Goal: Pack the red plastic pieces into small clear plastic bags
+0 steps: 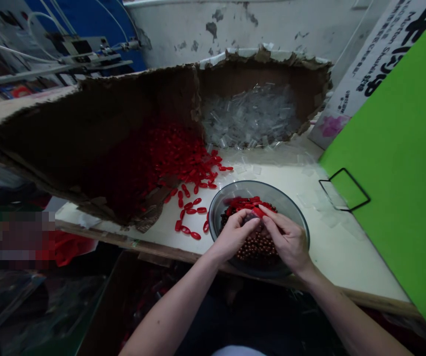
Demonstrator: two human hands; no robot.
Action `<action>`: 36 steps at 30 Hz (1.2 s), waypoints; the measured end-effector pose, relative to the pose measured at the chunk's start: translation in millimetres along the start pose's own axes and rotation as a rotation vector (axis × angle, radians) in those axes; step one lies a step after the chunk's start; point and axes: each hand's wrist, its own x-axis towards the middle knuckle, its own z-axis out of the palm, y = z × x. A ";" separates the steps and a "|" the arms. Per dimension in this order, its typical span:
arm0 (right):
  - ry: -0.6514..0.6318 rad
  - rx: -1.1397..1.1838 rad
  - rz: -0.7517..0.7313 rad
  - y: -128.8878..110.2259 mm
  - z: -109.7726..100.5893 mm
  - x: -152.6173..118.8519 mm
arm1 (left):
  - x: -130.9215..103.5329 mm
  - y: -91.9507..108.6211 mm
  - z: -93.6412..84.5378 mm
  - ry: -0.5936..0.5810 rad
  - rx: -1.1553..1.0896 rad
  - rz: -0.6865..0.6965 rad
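Both hands meet over a grey, see-through bowl [307,237] that holds brown round beads [255,244] and several red pieces [244,202]. My right hand [289,240] is closed, its fingertips pinching a small glossy red oval piece [259,212]. My left hand [235,233] is closed beside it, thumb and finger on a small translucent piece [250,216], perhaps clear plastic film. The fingers partly cover where the two pieces meet. On the white table left of the bowl lie loose red oval pieces [191,211].
Behind the bowl stands a cut-open cardboard box [196,94] with a heap of red pieces [172,153] and a heap of clear plastic pieces [252,116]. A green panel [394,163] with a black wire loop [359,193] borders the right. Clear pieces lie on the tabletop [346,262].
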 end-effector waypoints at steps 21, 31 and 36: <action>-0.140 -0.232 -0.291 8.5 -9.7 1.3 | 1.1 -0.4 -4.5 -0.070 -0.024 -0.084; -0.066 0.004 -0.066 -2.5 -16.6 13.3 | 2.2 0.1 -0.7 -0.059 -0.137 -0.179; -0.249 0.401 0.148 -15.3 -14.2 34.5 | -7.2 1.7 8.3 -0.217 -0.014 -0.248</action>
